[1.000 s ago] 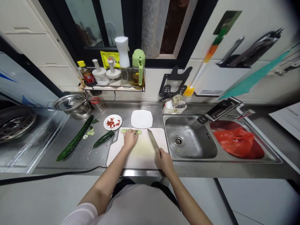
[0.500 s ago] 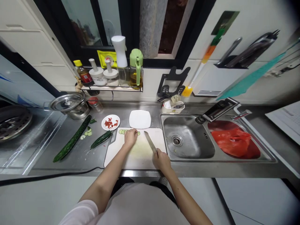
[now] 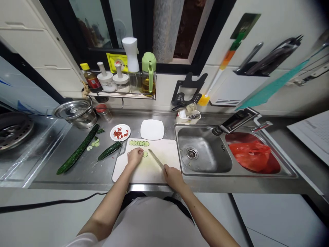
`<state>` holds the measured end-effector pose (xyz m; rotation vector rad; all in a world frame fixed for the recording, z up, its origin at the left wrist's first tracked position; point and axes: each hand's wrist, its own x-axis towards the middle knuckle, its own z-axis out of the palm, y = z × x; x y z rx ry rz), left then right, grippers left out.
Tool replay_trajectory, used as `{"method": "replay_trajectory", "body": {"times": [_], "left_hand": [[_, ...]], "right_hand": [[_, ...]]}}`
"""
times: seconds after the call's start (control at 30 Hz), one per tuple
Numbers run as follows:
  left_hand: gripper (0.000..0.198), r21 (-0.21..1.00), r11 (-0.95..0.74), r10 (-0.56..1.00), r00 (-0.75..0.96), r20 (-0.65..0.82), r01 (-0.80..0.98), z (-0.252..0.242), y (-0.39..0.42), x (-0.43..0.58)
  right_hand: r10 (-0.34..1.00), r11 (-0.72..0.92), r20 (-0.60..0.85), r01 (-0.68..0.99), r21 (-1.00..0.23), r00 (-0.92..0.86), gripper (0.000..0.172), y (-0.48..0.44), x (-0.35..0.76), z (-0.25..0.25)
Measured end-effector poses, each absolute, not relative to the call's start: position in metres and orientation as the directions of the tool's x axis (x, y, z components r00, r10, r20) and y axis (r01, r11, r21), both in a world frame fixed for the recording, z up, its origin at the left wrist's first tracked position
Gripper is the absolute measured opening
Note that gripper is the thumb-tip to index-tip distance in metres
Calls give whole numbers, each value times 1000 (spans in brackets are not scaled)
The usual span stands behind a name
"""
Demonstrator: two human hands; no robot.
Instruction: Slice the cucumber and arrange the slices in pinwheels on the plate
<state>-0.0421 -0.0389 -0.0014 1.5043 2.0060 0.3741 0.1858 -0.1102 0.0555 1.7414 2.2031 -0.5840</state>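
Note:
A kitchen knife (image 3: 156,159) is gripped by its handle in my right hand (image 3: 173,176), its blade slanting up and left over the white cutting board (image 3: 159,175). My left hand (image 3: 135,157) rests low over the board with its fingers curled together; whatever they may hold is hidden. Just right of its fingertips a single cucumber slice (image 3: 145,154) lies flat, left of the knife tip. Several overlapping cucumber slices (image 3: 138,143) form a row along the board's far edge. A cut piece of cucumber (image 3: 110,151) lies left of the board.
A long cucumber (image 3: 78,149) and some cucumber scraps (image 3: 95,142) lie farther left. Behind the board are a plate of red pieces (image 3: 113,127) and a white plate (image 3: 152,129). The sink (image 3: 205,164) adjoins on the right, with a red plastic bag (image 3: 250,156) in its second basin.
My left hand has drawn back from the row toward me and left, uncovering the slices. The knife has shifted left and nearer, and a lone slice now shows by its tip.

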Motion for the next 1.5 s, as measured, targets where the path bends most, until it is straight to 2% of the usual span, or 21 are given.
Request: {"method": "replay_trajectory", "body": {"times": [0.3,0.77,1.17,1.5], "left_hand": [[21,479,340,932,-221,-287,809,-6,-38,-39],[18,508,368,923,-239,-303,779,-5,-37,-39],[14,493,398,904,-238,-355,774,-2,-31,-42],[12,482,422,888,-244,-389,768,0,-28,-43]], "right_hand": [[830,252,-482,959,-128,-283,27,-118,178,51],[817,259,-500,957,-128,-288,27,-116,175,52],[755,311,-568,941,-131,-328,29,-98,177,69],[724,321,-601,936,-142,-339,32,-88,170,63]]}}
